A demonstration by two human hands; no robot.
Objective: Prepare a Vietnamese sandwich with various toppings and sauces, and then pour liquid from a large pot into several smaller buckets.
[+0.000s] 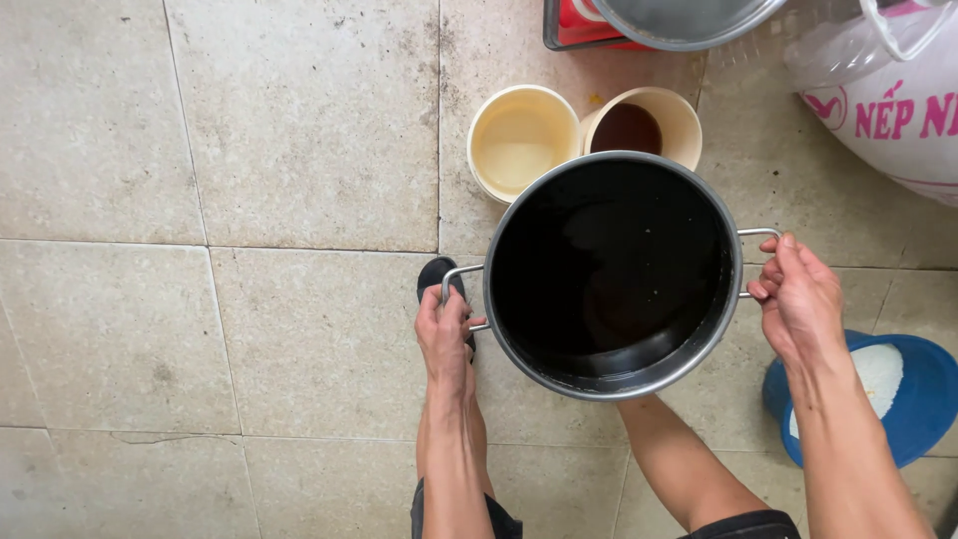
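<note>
Carrying step | left hand (444, 334) and right hand (796, 294) are gripping the black pot (611, 274) by its handles | next likely needing level setting-down.

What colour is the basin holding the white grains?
Blue basin, seen best in the head view, lower right.

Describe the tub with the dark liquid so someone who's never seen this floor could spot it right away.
Find the big black pot held by its handles over the tiled floor. Just past its far rim stand two cream tubs side by side. The right tub holds dark brown liquid; the left tub holds pale yellowish liquid.
</note>
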